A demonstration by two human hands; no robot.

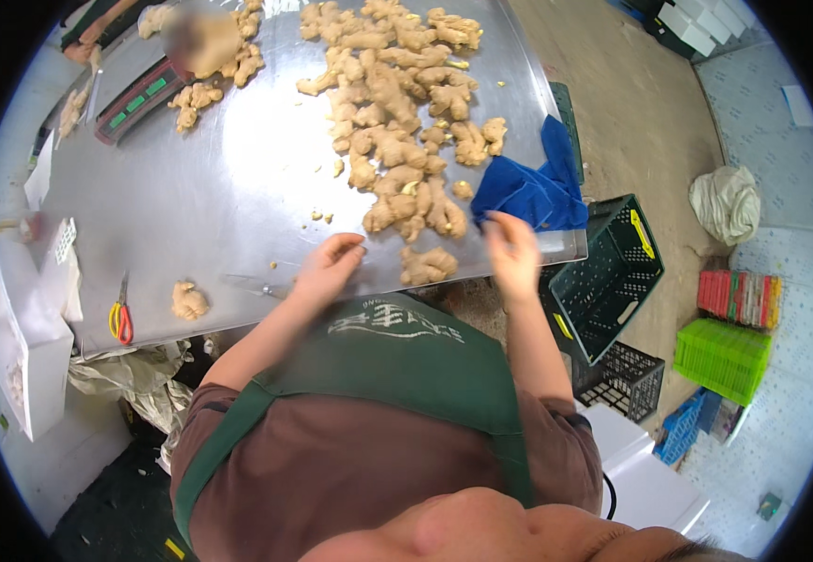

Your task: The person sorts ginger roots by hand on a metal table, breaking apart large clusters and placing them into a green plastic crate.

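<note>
My left hand (333,263) is just over the near edge of the metal table (146,211), its fingers loosely curled with nothing seen in them. My right hand (513,246), slightly blurred, has its fingertips at the near-left corner of a blue cloth (519,190); whether it pinches the cloth cannot be told. Between the hands lies a single ginger root (427,265). A large heap of ginger roots (392,140) stretches away behind it. To the left of my left hand are a knife (255,286), partly hidden by my forearm, and a small ginger piece (189,301).
Scissors with red and yellow handles (120,322) lie at the table's left. A red scale (141,102) stands farther back, near another person's hands (83,46). A dark green crate (607,274) stands past the table's right corner, a white foam box (31,351) at far left.
</note>
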